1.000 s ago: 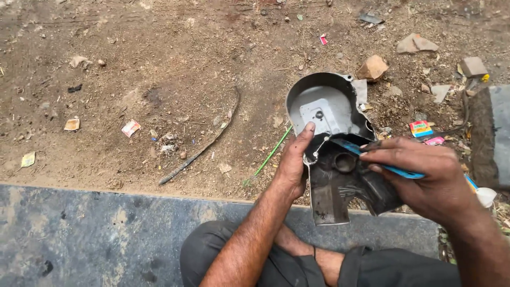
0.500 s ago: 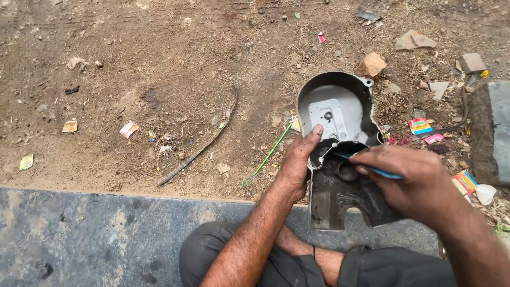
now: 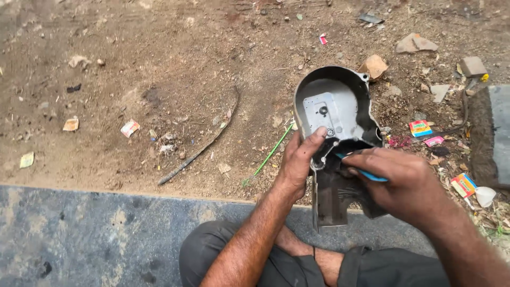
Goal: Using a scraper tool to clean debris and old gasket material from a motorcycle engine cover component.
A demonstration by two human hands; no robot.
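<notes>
Grey metal engine cover (image 3: 340, 114), hollow side up, is propped over the dirt ground (image 3: 159, 79) in front of the person's knees. Its lower end is dark and grimy, and the right hand hides a good part of it. Left hand (image 3: 297, 165) grips the cover's left edge, thumb pressed on the inner plate. Right hand (image 3: 404, 180) is closed around a blue-handled tool (image 3: 366, 172); only a sliver of handle shows, so I can't tell what the working end is. A thin green stick (image 3: 271, 154) lies just left of the cover, with bits of litter scattered around.
</notes>
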